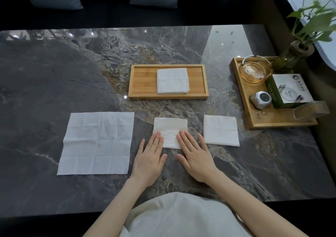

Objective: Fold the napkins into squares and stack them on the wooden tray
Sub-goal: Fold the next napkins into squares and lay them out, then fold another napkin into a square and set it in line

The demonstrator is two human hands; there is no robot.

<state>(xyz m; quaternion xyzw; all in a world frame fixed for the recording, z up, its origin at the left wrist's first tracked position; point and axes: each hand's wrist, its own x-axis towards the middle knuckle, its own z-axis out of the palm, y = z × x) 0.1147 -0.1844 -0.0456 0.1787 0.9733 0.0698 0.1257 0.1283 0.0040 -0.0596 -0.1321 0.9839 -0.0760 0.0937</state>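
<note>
A wooden tray [143, 81] lies at the table's centre with a small stack of folded white napkins [172, 80] on its right half. In front of it a folded square napkin [171, 127] lies on the marble. My left hand [150, 156] lies flat, its fingertips on that napkin's lower left corner. My right hand [194, 155] lies flat with its fingers pressing the lower right corner. Another folded napkin [221, 130] lies to the right. A large unfolded napkin [97, 143] is spread out on the left.
A second wooden tray [263, 120] at the right holds a glass ashtray [255, 70], a green and white box [289, 90], a small silver device [260, 99] and a clear stand [309, 110]. A plant in a vase [294, 55] stands behind it. Cushions lie beyond the table's far edge.
</note>
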